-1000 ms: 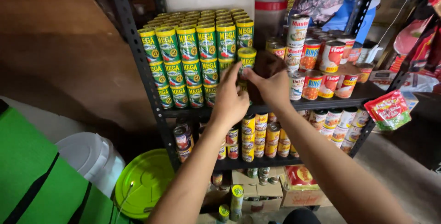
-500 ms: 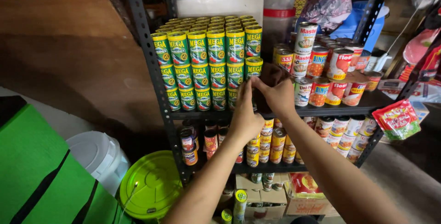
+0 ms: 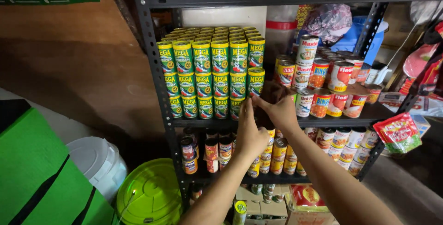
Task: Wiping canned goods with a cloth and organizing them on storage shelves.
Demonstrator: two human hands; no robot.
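- both hands are at the right end of the block of green cans point(image 3: 211, 75), on the middle shelf point(image 3: 194, 123) of a dark metal rack.
- the right hand point(image 3: 277, 107) has fingers closed on a green can point(image 3: 256, 81) in the second row, at the end of the stack.
- the left hand point(image 3: 250, 133) is just below, fingers together and pointing up, touching the bottom row.
- the front shows three rows, about six cans in the top row.
- red and white cans point(image 3: 325, 84) stand just beside, loosely stacked.
- on the floor are a white bucket point(image 3: 99, 162) and a green lid point(image 3: 150, 197).
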